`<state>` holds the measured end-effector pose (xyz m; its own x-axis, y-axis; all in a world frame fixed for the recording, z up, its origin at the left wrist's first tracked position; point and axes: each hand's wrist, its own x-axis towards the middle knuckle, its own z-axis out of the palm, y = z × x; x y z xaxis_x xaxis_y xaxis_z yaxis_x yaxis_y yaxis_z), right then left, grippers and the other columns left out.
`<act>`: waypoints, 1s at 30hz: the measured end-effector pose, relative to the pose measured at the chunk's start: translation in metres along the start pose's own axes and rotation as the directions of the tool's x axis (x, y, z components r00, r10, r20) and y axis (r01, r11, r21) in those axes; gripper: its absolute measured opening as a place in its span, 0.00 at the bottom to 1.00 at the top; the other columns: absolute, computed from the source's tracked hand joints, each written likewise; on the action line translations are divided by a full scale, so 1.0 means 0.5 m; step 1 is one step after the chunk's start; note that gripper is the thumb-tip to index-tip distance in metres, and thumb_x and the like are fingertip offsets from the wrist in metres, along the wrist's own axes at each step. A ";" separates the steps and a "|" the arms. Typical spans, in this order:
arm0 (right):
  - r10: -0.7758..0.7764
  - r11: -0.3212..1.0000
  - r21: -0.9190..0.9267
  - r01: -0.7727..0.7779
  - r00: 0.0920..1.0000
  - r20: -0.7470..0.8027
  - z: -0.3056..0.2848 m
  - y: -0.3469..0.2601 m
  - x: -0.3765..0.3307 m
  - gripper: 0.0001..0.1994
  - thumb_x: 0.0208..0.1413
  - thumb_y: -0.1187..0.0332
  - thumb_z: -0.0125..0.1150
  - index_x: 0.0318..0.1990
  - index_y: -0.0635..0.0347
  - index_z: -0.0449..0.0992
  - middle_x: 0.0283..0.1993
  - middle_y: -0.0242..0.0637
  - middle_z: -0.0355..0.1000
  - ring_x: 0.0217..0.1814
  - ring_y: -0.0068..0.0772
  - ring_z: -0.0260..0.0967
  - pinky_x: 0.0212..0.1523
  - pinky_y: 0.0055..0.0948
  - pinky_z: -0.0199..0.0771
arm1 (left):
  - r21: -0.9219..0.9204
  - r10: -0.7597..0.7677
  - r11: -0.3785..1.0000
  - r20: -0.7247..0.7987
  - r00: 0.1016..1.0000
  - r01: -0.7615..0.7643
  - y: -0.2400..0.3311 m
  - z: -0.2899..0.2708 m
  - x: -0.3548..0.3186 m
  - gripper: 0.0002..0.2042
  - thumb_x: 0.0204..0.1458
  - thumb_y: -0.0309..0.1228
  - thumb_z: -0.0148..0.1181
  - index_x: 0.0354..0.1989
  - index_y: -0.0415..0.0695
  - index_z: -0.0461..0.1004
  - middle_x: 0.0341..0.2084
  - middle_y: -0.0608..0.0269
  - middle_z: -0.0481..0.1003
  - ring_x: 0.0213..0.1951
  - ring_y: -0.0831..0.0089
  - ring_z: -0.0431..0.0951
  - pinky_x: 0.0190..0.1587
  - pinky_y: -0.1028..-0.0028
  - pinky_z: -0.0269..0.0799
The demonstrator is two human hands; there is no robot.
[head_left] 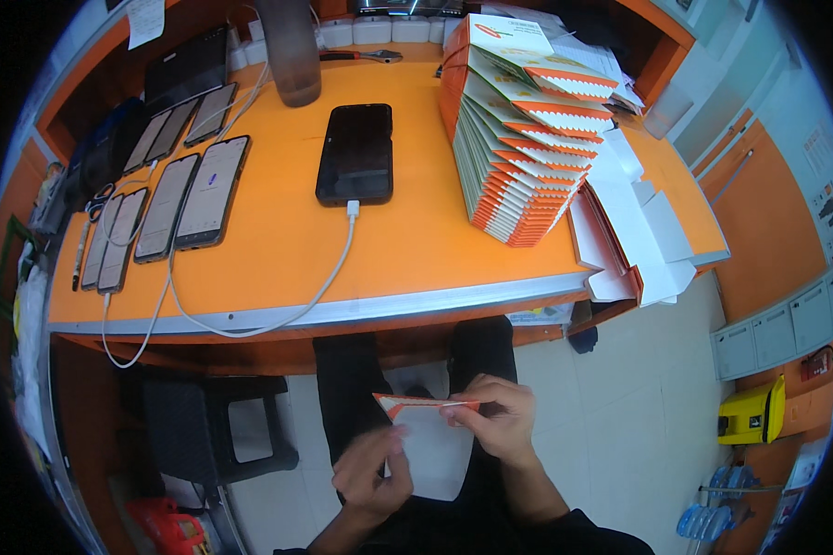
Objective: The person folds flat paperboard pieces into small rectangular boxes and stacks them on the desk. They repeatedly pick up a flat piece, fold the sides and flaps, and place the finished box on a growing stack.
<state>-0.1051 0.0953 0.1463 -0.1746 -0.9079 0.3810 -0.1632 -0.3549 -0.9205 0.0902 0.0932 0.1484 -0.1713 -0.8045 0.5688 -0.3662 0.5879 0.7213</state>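
A white paper bag (430, 455) with an orange band along its top edge hangs over my lap, below the table. My right hand (500, 418) pinches the orange edge at its right end between thumb and fingers. My left hand (372, 470) is at the bag's left side, slightly blurred. Its fingers are bent and apart, the fingertips close to the paper; whether they touch it is unclear. On the table, a tall leaning stack of paper bags (518, 139) shows similar orange and white zigzag edges.
A black phone (354, 154) charges on the orange table (278, 268); its white cable (329, 277) droops over the front edge. Several phones (213, 192) lie at left. An opened white carton (634, 222) overhangs the right side. A dark stool (185, 430) stands left of my legs.
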 end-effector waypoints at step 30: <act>-0.361 0.913 -0.324 0.249 0.863 -0.353 0.016 0.021 -0.032 0.14 0.60 0.62 0.68 0.33 0.62 0.70 0.20 0.34 0.71 0.20 0.20 0.70 0.21 0.22 0.69 | -0.381 -0.443 0.361 0.733 0.516 0.851 -0.050 -0.010 -0.003 0.19 0.66 0.40 0.55 0.54 0.36 0.73 0.36 0.59 0.77 0.38 0.77 0.75 0.41 0.74 0.70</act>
<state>-0.0962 0.1040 0.1298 -0.4343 -0.5773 0.6914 -0.5066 -0.4781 -0.7174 0.1040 0.0799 0.1315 -0.5969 -0.7376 -0.3157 0.0709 -0.4403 0.8950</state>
